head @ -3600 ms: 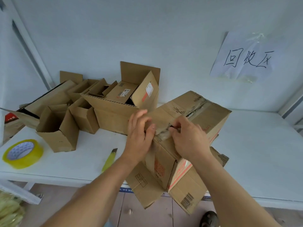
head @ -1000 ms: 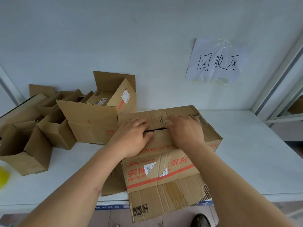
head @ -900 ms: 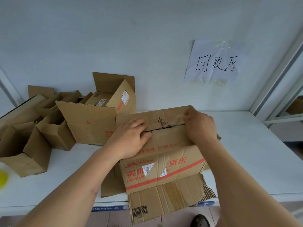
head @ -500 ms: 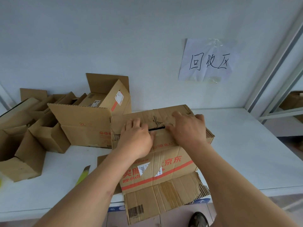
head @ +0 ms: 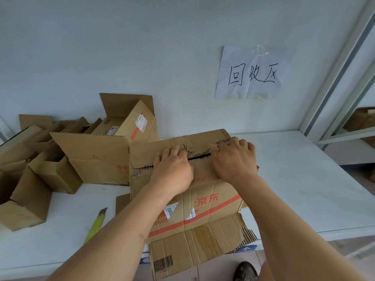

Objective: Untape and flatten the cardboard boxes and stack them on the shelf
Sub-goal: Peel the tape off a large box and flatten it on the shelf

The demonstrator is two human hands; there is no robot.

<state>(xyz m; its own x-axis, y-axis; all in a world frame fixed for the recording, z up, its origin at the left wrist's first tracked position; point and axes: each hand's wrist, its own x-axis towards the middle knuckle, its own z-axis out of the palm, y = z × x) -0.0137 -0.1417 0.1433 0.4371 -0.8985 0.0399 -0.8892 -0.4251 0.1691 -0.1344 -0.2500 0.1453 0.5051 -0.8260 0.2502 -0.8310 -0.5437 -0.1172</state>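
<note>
- A pale wall backs the white tabletop [head: 304, 189], with a handwritten paper sign [head: 250, 73] taped to it and a metal shelf frame [head: 341, 67] at the right edge.
- The box I'm working on, a printed cardboard box [head: 198, 201], sits at the near edge of the tabletop, its torn bottom flap hanging over the edge towards me. Its top seam is partly split, showing a dark slit between my hands.
- Behind and to its left stands an open box [head: 97, 159], touching it or nearly so, and further left a heap of smaller boxes [head: 30, 179], all not yet flattened.
- My left hand [head: 172, 173] lies on the top panel, fingers curled down at the slit; whether they hook into it I cannot tell.
- My right hand [head: 235, 161] is at the slit's right end, fingers bent and seemingly pinching a scrap of tape or torn card, too small to be sure.
- A yellow-handled knife [head: 95, 226] lies untouched on the tabletop, near left.
- I judge this the untaping step: next, the seam needs pulling fully apart, holding one flap down while lifting the other, before the box can be collapsed.
</note>
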